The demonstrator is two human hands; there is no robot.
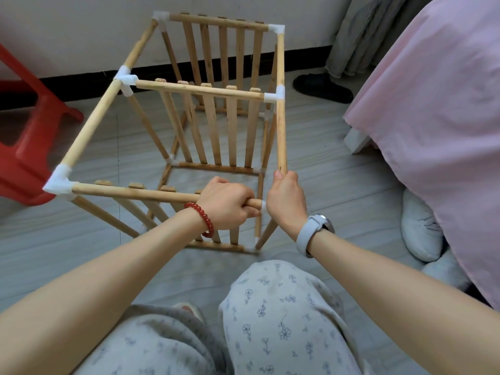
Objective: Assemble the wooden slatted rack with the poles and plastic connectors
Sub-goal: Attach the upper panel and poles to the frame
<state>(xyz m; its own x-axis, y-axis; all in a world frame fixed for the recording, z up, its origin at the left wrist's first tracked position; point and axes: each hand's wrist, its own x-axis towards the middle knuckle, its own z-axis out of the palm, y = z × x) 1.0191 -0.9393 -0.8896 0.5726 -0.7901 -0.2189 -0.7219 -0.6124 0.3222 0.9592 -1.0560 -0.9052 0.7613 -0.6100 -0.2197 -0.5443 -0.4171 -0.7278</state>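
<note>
The wooden rack (211, 123) stands on the floor as a frame of poles with three slatted panels, joined by white plastic connectors (58, 182). My left hand (227, 205) grips the right end of the near slatted panel's top pole (135, 192). My right hand (286, 197) grips the near end of the right side pole (281, 136) and covers the near right corner. A sliver of white connector (263, 205) shows between my two hands. How the corner joint sits under my right hand is hidden.
A red plastic stool (29, 136) stands at the left, close to the rack. A bed with a pink cover (433, 109) fills the right side. A black slipper (322, 87) lies by the wall, white slippers (422, 228) by the bed. My knees are at the bottom.
</note>
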